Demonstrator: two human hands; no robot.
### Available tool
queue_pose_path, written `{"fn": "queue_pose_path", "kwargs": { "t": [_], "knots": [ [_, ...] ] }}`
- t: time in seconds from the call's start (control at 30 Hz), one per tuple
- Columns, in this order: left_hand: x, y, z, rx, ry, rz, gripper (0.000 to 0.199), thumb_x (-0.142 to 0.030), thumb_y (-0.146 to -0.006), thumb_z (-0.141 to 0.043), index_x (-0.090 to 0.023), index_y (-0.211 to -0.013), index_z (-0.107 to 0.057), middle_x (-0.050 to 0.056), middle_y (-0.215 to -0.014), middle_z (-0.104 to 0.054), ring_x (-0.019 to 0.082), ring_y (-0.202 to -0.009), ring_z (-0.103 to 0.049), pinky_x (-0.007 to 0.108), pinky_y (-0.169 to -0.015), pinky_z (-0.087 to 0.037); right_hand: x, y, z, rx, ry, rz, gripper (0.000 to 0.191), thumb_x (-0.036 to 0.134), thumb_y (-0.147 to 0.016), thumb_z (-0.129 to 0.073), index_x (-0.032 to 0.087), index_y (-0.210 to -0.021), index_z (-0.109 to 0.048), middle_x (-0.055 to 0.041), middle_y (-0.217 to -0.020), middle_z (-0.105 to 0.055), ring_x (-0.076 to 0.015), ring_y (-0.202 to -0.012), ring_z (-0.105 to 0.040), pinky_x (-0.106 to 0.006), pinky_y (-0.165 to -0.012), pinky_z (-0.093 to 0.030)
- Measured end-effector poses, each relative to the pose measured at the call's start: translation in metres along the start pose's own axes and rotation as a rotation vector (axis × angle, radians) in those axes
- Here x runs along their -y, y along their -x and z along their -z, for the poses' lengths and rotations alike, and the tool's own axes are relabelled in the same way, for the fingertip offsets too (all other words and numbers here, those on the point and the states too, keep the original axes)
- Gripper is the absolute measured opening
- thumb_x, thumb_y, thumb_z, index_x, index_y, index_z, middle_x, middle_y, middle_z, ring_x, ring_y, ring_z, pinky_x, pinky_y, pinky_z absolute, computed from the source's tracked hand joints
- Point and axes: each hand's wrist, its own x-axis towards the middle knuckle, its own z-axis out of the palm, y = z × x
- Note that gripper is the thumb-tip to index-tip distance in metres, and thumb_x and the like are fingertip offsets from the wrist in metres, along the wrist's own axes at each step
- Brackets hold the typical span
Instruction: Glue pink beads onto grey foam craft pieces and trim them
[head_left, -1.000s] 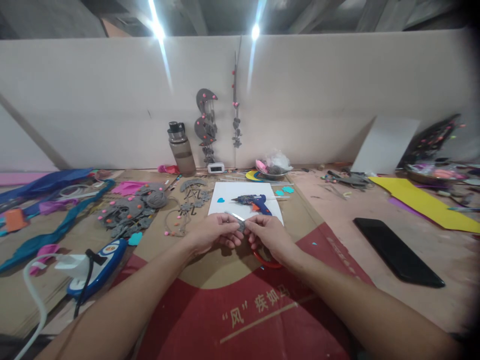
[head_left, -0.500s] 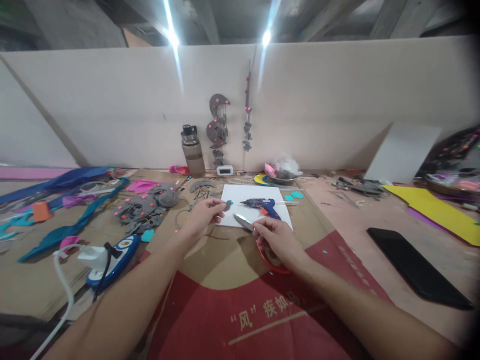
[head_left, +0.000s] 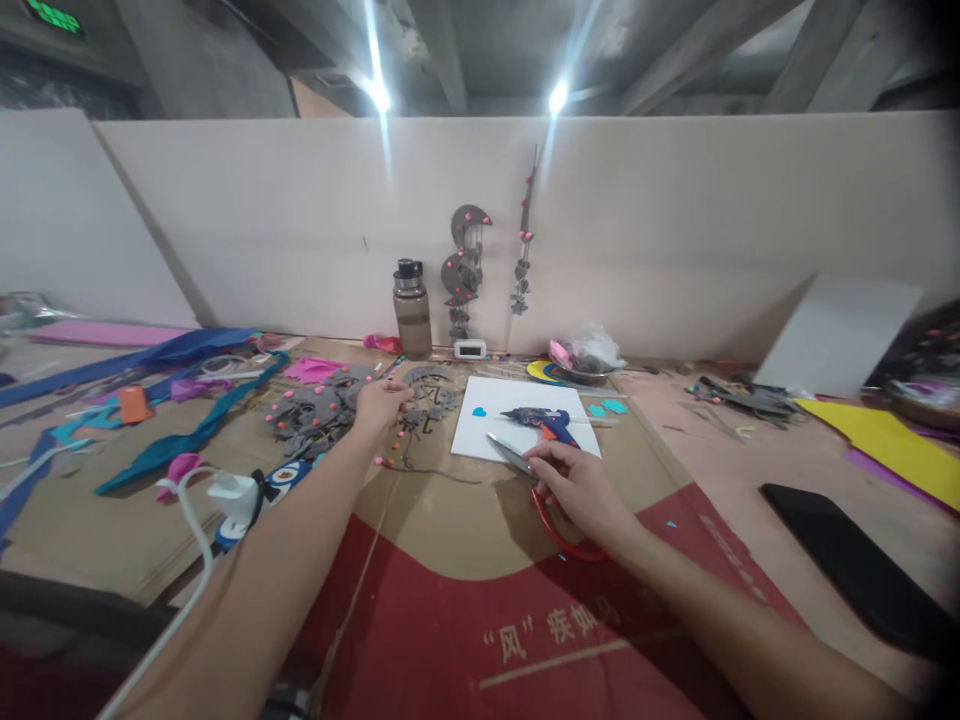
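My right hand is closed around a pair of scissors with red handles; their metal blades point up and left over the edge of a white board. To the left, my left hand has its fingertips pinched together beside grey cut-out pieces and a beaded string. What sits in that pinch is too small to make out. On the board lie a small blue heart and a dark blue glue gun with an orange trigger.
Grey felt pieces with pink dots are heaped at the left, near a power strip. A bottle stands by the wall, below hanging grey ornaments. A black phone lies at right. Turquoise cut-outs lie beside the board.
My left hand has moved left, from the board's edge to the grey pieces and beaded string. The blue heart now shows fully. My right hand still holds the scissors; the view has shifted slightly.
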Motion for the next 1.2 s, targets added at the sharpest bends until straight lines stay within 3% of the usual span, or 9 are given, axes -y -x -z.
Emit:
{"fn": "queue_pose_path", "kwargs": {
  "t": [0.2,0.37,0.57,0.8,0.93,1.2],
  "knots": [
    [0.001,-0.022,-0.007,-0.053,-0.255,-0.102,0.009,-0.019,-0.064,-0.066,-0.013,-0.068,-0.061,0.001,-0.051,-0.059,0.012,-0.046,-0.053,0.021,-0.046,-0.038,0.026,-0.001,-0.01,0.147,0.371,0.248,0.018,0.027,-0.083,-0.049,0.02,-0.086,-0.065,-0.0032,-0.082,-0.064,-0.0145,-0.074,-0.056,-0.026,-0.067,-0.041],
    [0.012,-0.022,-0.008,-0.053,-0.424,-0.21,0.013,-0.023,-0.065,-0.066,-0.014,-0.074,-0.066,0.005,-0.069,-0.067,0.015,-0.065,-0.06,0.026,-0.063,-0.045,0.048,-0.014,-0.042,0.256,0.602,0.46,0.022,0.025,-0.087,-0.046,0.02,-0.097,-0.064,-0.0071,-0.096,-0.06,-0.0186,-0.096,-0.051,-0.03,-0.084,-0.037],
    [0.02,-0.022,-0.002,0.002,-0.532,-0.257,0.01,-0.021,-0.067,-0.065,-0.015,-0.074,-0.068,0.004,-0.071,-0.069,0.015,-0.066,-0.061,0.025,-0.066,-0.045,0.048,-0.057,-0.089,0.175,0.876,0.428,0.029,0.031,-0.085,-0.05,0.025,-0.113,-0.056,-0.0077,-0.114,-0.055,-0.0259,-0.104,-0.041,-0.039,-0.083,-0.033],
    [0.025,-0.029,-0.003,0.043,-0.586,-0.284,0.014,-0.023,-0.069,-0.065,-0.014,-0.078,-0.069,0.005,-0.074,-0.07,0.014,-0.069,-0.062,0.024,-0.068,-0.045,0.038,-0.098,-0.119,0.158,0.975,0.377,0.035,0.042,-0.087,-0.044,0.026,-0.117,-0.052,-0.0093,-0.126,-0.048,-0.0303,-0.113,-0.035,-0.043,-0.085,-0.03],
    [0.027,-0.03,-0.005,0.058,-0.588,-0.283,0.018,-0.027,-0.07,-0.063,-0.014,-0.081,-0.069,0.006,-0.076,-0.07,0.014,-0.069,-0.063,0.023,-0.066,-0.045,0.032,-0.106,-0.127,0.174,1.015,0.347,0.04,0.05,-0.087,-0.041,0.027,-0.118,-0.052,-0.0102,-0.126,-0.048,-0.0321,-0.113,-0.035,-0.045,-0.086,-0.028],
    [0.023,-0.023,-0.006,0.03,-0.659,-0.269,0.019,-0.033,-0.07,-0.062,-0.019,-0.079,-0.071,0.006,-0.079,-0.071,0.018,-0.075,-0.063,0.025,-0.069,-0.045,0.028,-0.1,-0.12,0.116,1.038,0.404,0.035,0.045,-0.089,-0.036,0.025,-0.11,-0.055,-0.01,-0.113,-0.055,-0.0299,-0.107,-0.039,-0.044,-0.084,-0.026]
  ]
}}
